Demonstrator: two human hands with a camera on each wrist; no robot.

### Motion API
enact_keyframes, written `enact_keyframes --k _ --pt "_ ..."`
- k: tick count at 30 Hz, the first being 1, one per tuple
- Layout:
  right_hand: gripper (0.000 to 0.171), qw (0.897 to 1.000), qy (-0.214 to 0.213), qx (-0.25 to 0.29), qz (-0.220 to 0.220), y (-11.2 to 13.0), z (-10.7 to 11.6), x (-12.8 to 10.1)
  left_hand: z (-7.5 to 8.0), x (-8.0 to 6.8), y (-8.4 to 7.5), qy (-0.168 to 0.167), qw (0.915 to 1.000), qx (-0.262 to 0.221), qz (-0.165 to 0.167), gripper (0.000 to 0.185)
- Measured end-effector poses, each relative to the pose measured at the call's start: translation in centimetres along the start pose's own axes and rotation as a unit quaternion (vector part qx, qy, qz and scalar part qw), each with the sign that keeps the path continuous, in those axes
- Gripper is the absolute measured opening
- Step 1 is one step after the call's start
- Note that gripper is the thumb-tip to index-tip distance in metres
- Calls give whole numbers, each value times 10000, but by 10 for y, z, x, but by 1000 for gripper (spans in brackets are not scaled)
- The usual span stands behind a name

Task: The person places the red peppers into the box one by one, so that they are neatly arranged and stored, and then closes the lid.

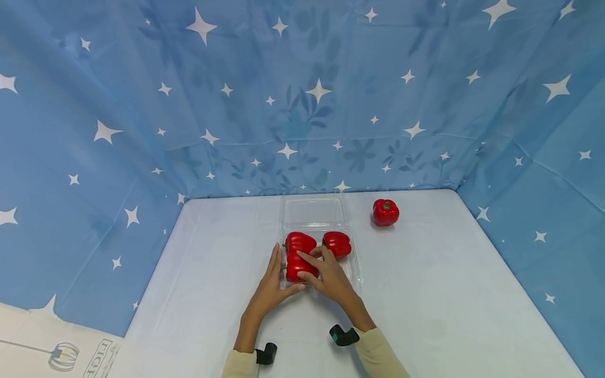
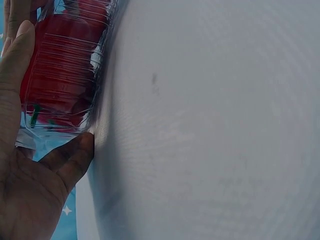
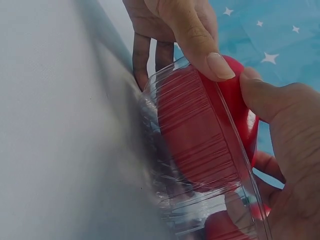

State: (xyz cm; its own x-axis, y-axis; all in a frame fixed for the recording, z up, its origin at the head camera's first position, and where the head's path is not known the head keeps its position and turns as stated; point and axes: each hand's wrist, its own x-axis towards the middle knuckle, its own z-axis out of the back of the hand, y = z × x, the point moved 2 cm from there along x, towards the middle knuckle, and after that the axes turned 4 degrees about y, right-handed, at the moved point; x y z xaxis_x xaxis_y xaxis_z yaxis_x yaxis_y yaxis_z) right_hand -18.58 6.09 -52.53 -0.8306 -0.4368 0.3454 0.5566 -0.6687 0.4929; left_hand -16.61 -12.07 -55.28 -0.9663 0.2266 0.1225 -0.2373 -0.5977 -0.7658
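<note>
Closest to me, I have both hands at the near end of the clear plastic clamshell container (image 1: 355, 269) on the white desk (image 1: 449, 294). My left hand (image 1: 270, 286) lies along the container's left wall with its fingers straight and together, the thumb reaching across the near edge; the left wrist view shows the palm and thumb pressed flat against the ribbed plastic, so it steadies the container without gripping it. My right hand (image 1: 326, 275) sits just beside it, fingers stretched over the near pepper (image 1: 295, 266), and in the right wrist view its thumb (image 3: 200, 42) and a fingertip rest on the red skin at the rim, more a light pinch or press than a full grip. That pepper lies under this hand inside the tray, touching a second pepper (image 1: 300, 242) just beyond it, and a third pepper (image 1: 337, 243) lies beyond the fingertips to the right, also in the tray. Farther out, the hinged lid (image 1: 313, 211) lies open and flat behind the tray. Well beyond my right hand, a fourth pepper (image 1: 385, 212) stands alone on the desk. I judge the packing mostly done: three peppers are in, one is out, and the lid is not yet closed. The starred blue cloth (image 1: 302, 94) walls in the scene.
</note>
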Motion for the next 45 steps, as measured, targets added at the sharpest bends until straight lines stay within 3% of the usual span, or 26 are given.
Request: enact_keyframes --k 9,19,32,45 --pt "55 9999 -31 -31 101 4 2 3 3 0 1 1 9999 32 101 111" --pt "57 9998 186 -75 -92 3 3 -1 0 -2 0 42 10000 53 -35 111" --pt "58 9983 485 -114 -291 2 4 1 -1 0 0 57 9999 19 94 113" --pt "59 9982 492 -146 -311 1 3 1 0 -1 -2 84 9998 -14 158 112"
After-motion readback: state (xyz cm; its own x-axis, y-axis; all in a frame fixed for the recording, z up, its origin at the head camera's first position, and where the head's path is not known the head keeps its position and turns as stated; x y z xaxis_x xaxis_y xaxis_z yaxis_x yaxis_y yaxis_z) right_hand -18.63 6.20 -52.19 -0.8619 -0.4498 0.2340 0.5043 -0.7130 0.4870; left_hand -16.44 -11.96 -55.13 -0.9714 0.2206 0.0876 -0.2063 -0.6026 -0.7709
